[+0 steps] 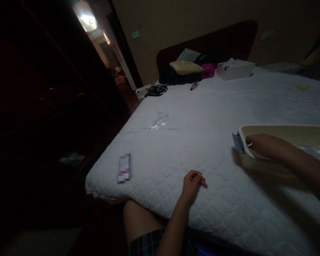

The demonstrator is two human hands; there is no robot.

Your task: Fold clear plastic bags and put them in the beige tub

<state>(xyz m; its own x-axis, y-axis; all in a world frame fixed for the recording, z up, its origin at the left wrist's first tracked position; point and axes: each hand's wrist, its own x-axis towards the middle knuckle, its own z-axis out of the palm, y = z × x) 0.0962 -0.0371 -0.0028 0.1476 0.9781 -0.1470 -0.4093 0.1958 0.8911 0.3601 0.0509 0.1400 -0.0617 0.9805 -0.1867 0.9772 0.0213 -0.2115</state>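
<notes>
My left hand (193,183) rests palm-side on the white quilted bed cover, fingers loosely bent and a little apart, holding nothing. On the right, my right hand (262,145) is closed at the end wall of a cream plastic storage box (282,127), its fingertips partly hidden. A grey latch-like piece (238,142) sticks out from that end of the box, just outside my fingers. Crumpled clear plastic (317,153) shows inside the box, partly behind my forearm. The box stands on the bed and runs out of view on the right.
A blurred-out phone-like item (124,169) lies near the bed's left edge. Farther back are a clear plastic wrapper (159,122), a small purple-capped bottle (194,86), a beige cushion (186,67) on dark cloth, and a white box (236,69). A doorway opens at the back left.
</notes>
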